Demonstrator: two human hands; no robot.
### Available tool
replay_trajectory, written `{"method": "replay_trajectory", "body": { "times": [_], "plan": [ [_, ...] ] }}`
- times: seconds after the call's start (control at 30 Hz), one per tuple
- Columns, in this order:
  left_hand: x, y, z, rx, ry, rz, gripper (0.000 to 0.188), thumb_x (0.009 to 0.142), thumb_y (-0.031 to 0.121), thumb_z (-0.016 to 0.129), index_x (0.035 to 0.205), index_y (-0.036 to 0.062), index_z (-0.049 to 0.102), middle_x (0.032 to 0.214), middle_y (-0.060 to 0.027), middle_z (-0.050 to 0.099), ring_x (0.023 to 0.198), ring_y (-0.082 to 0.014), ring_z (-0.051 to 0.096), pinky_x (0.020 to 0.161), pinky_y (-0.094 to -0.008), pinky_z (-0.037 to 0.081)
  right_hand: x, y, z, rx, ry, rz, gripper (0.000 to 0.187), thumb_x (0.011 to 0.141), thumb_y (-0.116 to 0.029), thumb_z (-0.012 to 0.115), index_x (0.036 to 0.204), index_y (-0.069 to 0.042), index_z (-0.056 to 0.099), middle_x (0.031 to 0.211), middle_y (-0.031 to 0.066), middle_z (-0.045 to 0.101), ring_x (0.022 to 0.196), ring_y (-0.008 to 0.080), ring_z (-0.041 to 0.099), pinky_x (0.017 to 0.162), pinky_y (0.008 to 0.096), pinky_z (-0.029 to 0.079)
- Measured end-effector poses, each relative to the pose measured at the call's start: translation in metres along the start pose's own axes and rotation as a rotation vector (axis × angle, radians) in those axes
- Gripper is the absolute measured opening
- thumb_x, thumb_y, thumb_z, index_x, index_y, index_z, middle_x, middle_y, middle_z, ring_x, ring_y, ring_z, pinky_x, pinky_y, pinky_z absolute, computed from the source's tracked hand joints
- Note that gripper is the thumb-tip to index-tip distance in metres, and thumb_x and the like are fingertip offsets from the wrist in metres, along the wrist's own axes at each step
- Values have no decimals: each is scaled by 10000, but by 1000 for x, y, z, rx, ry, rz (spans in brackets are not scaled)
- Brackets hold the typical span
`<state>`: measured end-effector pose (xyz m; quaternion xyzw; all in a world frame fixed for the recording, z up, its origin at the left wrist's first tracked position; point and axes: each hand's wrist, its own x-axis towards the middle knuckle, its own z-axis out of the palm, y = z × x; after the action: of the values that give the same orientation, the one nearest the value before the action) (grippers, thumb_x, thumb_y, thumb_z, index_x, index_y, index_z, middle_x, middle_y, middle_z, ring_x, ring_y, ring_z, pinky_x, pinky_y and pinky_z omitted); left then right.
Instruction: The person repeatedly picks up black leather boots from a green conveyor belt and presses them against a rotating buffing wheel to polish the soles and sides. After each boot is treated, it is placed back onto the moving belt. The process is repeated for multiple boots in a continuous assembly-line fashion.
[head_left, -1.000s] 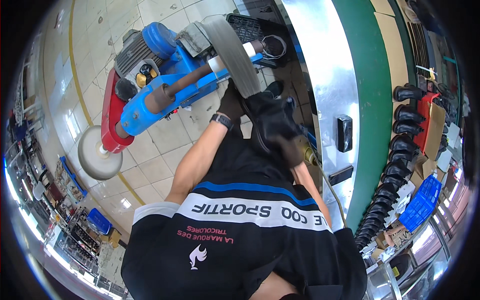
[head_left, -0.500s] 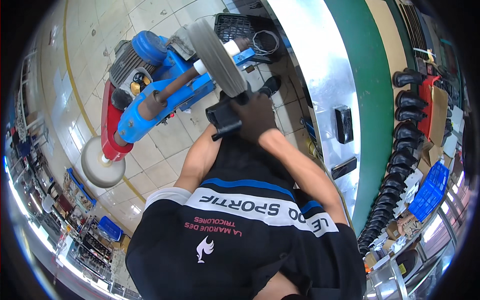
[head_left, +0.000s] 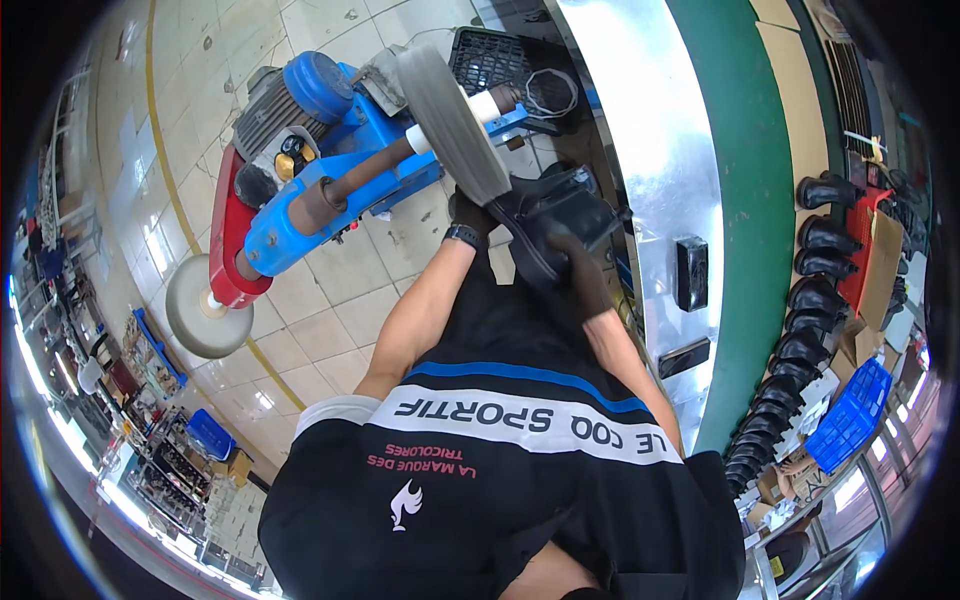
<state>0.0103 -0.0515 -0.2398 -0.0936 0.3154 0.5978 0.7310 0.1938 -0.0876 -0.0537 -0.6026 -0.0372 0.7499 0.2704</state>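
A black boot (head_left: 572, 212) is held at the lower rim of a large grey polishing wheel (head_left: 455, 130), its edge seemingly touching the rim. My right hand (head_left: 582, 272), in a dark glove, grips the boot from its near right side. On the left side my left hand (head_left: 472, 212), also gloved and with a dark band at the wrist, has hold of the boot's edge just under the wheel. The wheel and the boot hide part of its fingers. The wheel sits on the shaft (head_left: 372, 168) of a blue machine (head_left: 290, 225).
A second pale wheel (head_left: 208, 305) is at the machine's left end. To the right runs a shiny metal bench (head_left: 650, 150) with two black blocks (head_left: 690, 272). Beyond its green strip (head_left: 750, 200) stand several black boots (head_left: 800, 330) and a blue basket (head_left: 850, 412). A black crate (head_left: 488, 62) lies behind the wheel.
The boot has turned and shifted to the right, so more of it shows. My right hand has moved right and nearer to me; my left hand now shows at the boot's left side.
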Motion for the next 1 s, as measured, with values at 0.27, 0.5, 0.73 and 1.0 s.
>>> {"method": "replay_trajectory", "body": {
  "times": [0.27, 0.5, 0.73, 1.0],
  "plan": [
    [-47, 77, -19, 1210, 239, 428, 359, 868, -35, 568, 1220, 18, 521, 1110, -132, 623, 1000, -259, 634, 875, -367, 524, 32, -18, 23, 169, -247, 321, 496, 862, -502, 610, 1156, -103, 600, 967, 101, 691, 744, 254, 679, 574, 371, 507],
    [-140, 69, 116, 1779, 380, 878, 177, 835, 45, 650, 1012, 50, 662, 956, -126, 641, 892, -273, 641, 724, -367, 514, 35, -6, -5, -68, -31, 308, 489, 846, -576, 646, 1022, -120, 652, 886, 51, 700, 734, 195, 671, 578, 387, 493],
    [-121, 87, 186, 2123, -101, 1220, 190, 839, 17, 637, 1003, 82, 708, 828, -67, 651, 750, -226, 625, 650, -343, 511, 55, 5, 0, 35, -76, 451, 396, 830, -584, 675, 972, -214, 667, 877, -38, 683, 824, 133, 602, 615, 349, 404],
    [-108, 118, 147, 2270, 388, 1149, 202, 846, 41, 646, 1032, 95, 705, 806, -67, 639, 762, -221, 656, 622, -336, 505, 79, 21, 5, -70, -34, 263, 310, 887, -470, 630, 989, -179, 655, 889, -17, 638, 784, 132, 583, 587, 366, 434]
  ]
}}
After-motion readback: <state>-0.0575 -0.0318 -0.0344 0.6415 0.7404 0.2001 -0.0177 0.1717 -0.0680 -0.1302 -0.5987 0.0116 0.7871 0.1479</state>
